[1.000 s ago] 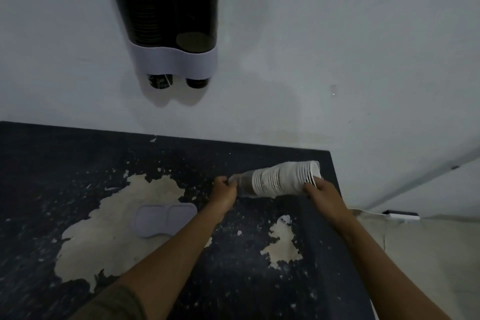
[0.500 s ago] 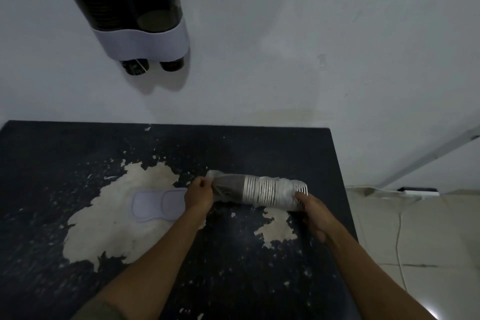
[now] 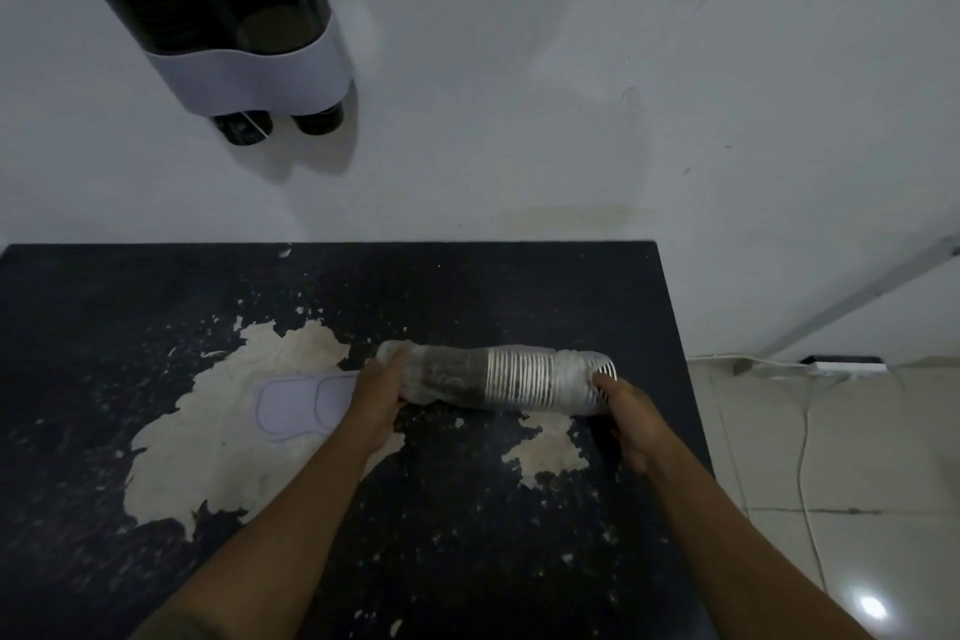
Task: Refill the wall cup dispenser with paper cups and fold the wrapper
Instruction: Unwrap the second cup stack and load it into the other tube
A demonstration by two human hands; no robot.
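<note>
My left hand [image 3: 376,392] grips the bunched wrapper [image 3: 421,374] end, fingers curled round it. My right hand [image 3: 626,408] grips the open end of the sleeve of paper cups [image 3: 524,382], fingers curled at the rims. The sleeve lies sideways between both hands over the worn black table [image 3: 467,525]. A white lid [image 3: 296,400] sits just left of my left fingers. The wall cup dispenser [image 3: 249,36] hangs on the wall beyond, up and left

We see a dark table [image 3: 467,535] with worn pale patches, a pale lid-like plate [image 3: 298,400] lying at nine o'clock, and a white cable [image 3: 802,457] trailing over floor tiles at three o'clock.
</note>
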